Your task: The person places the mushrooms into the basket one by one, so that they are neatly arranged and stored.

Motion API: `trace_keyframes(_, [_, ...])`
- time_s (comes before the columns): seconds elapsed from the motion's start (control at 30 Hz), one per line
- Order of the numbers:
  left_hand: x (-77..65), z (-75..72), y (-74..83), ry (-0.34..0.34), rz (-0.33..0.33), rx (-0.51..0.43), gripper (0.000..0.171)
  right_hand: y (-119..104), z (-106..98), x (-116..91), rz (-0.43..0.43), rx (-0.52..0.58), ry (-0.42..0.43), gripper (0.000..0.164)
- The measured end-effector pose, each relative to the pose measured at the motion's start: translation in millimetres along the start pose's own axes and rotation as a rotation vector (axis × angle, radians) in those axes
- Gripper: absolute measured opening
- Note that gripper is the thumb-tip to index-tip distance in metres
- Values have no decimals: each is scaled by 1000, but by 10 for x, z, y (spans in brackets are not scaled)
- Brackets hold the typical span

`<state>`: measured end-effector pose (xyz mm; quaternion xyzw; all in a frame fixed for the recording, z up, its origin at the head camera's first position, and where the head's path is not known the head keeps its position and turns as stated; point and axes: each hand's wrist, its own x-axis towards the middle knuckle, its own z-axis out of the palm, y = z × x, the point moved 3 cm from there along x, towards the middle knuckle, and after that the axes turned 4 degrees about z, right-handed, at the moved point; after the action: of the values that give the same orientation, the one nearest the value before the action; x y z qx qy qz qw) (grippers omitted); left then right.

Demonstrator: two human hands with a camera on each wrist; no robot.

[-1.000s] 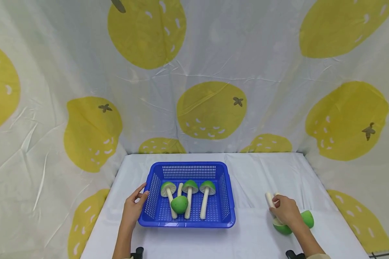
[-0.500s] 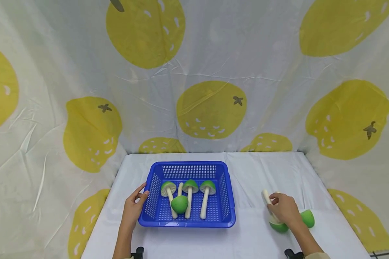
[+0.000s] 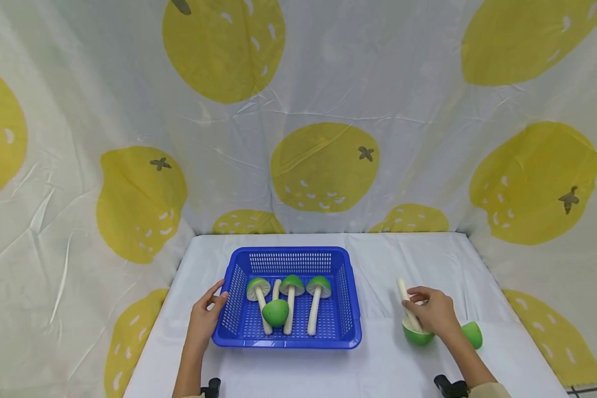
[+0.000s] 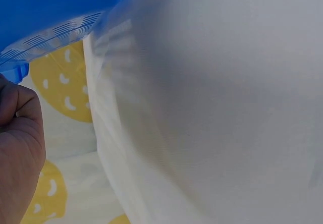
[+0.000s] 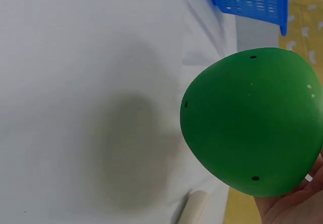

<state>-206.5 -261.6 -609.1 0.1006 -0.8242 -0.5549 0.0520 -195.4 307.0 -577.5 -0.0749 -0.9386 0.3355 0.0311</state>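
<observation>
My left hand [image 3: 204, 318] holds the left rim of a blue plastic basket [image 3: 286, 344], thumb and fingers at its edge. Inside lie several green-capped mushrooms with long white stems; one cap [image 3: 276, 314] faces up and covers part of the others. To the right, my right hand [image 3: 434, 312] pinches the stem of another mushroom [image 3: 418, 335], cap down and stem pointing up. That cap's smooth green top with small dark dots fills much of the right wrist view, above a shadow on the cloth. Behind my right wrist lies one more mushroom [image 3: 472, 334], partly hidden.
White cloth [image 3: 378, 365] covers the table under the basket and mushrooms. A curtain [image 3: 423, 166] printed with yellow fruit rises at the back and both sides. The pale stem [image 5: 194, 207] of the lying mushroom shows low in the right wrist view.
My right hand has shifted left and away from me with the pinched mushroom, uncovering more of its cap and separating it from the other mushroom. The left hand and basket stay put.
</observation>
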Motion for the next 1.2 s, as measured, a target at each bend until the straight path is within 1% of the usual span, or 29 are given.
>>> trace_keyframes(0.33, [3,-12,33,-8,-1,-11,51,-205,-80,38,36,79,41,39])
trace_keyframes(0.5, [4,-7,34,-3,-2,-3,50,-277,-90,50,44,164,49,41])
trace_keyframes(0.67, [-6,-14,37,-9,-2,28,54,-363,-75,47,64,264,34,45])
trace_keyframes(0.77, [-14,-23,43,-10,0,47,58,-425,-59,62,83,293,28,46])
trace_keyframes(0.83, [-13,-23,43,-8,0,43,59,-469,-48,79,92,307,30,46])
trace_keyframes(1.03, [-12,-9,29,-8,-1,17,58,-611,-17,122,73,375,25,41])
trace_keyframes(1.2, [-12,-3,18,-6,10,21,57,-723,5,130,62,416,13,41])
